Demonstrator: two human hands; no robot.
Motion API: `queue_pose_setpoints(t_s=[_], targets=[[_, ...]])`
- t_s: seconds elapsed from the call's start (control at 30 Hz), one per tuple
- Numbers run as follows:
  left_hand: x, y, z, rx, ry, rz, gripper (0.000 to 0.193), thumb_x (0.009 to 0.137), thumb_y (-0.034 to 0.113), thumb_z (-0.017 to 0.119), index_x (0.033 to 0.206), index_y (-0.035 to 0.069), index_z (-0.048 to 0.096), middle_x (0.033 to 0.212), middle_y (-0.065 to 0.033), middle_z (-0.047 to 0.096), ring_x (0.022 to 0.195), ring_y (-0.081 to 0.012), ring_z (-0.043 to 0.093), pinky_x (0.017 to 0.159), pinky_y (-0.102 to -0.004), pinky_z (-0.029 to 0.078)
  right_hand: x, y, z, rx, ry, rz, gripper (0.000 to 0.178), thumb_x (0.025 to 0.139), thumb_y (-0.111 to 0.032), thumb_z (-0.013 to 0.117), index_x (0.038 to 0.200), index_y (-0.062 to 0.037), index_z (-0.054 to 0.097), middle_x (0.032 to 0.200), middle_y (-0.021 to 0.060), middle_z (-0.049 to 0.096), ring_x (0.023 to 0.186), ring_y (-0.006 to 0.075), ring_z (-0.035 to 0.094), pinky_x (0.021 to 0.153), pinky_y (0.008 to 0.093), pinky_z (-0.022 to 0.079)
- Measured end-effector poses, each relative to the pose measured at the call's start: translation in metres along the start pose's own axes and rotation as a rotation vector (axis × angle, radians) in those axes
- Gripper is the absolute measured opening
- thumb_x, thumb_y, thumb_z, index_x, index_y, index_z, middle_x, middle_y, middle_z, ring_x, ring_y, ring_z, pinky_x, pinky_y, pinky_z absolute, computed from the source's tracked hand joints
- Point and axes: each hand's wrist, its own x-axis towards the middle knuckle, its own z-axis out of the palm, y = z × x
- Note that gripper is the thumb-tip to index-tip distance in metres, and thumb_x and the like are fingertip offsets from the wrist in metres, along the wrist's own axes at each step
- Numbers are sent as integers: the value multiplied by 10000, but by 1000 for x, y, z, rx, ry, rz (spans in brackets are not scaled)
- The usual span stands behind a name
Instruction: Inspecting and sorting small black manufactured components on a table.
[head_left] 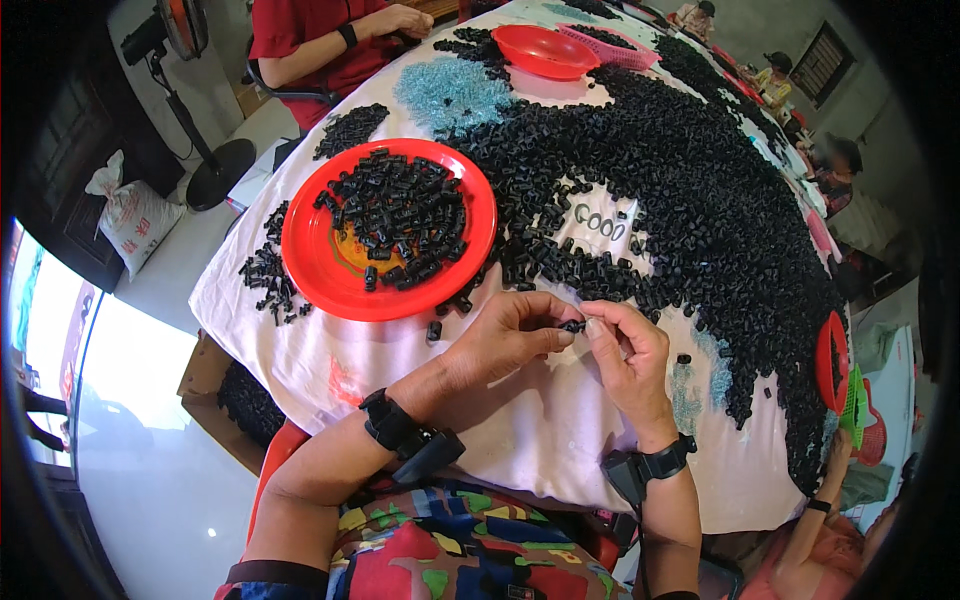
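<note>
My left hand (515, 335) is closed in a pinch, thumb and index finger on a small black plastic fitting (572, 326). Right beside it, my right hand (635, 365) pinches with thumb and forefinger; anything tiny between those fingertips cannot be made out. Both hands meet just above the pale cloth (530, 430) over the table's near edge. To their left sits a red plate (305, 265) bearing many short black tubular parts (400, 200). A large heap of similar black parts (690, 190) spreads beyond my hands and off to the right.
Small clear bluish pieces (455, 92) lie at the far left, with more (686, 400) right of my hand. A red bowl (545, 50) and pink basket (615, 45) stand farther back. Under the left table edge is a cardboard box (205, 385). Co-workers sit around the table.
</note>
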Motion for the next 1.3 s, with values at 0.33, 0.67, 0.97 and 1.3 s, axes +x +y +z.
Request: queue_pose_setpoints(t_s=[0.33,0.67,0.97,1.3], targets=[[4,-8,-2,23,47,-15,239,968,69,699,1201,21,678,971,0,699,860,-75,652,742,-238,532,0,1,-3,-175,21,-153,222,900,9,718,1115,-37,751,877,45,682,639,81,551,575,226,444],[6,-9,-3,115,75,-50,243,955,68,719,1188,14,679,959,-13,718,813,-75,675,674,-228,534,-1,2,0,-111,18,-72,222,917,6,705,1128,-31,765,966,67,711,657,76,566,589,221,462],[5,-3,0,253,112,-27,217,973,112,721,1175,31,711,923,-10,735,807,-63,679,653,-227,516,-1,3,-2,-202,-2,-127,237,908,19,702,1135,-19,759,965,91,715,671,114,605,577,238,476],[3,-4,2,210,94,4,172,976,109,719,1126,27,707,898,12,715,788,-45,655,648,-208,505,-2,3,-2,-177,23,-80,209,869,24,733,1070,-19,766,884,77,722,630,99,587,550,234,456]])
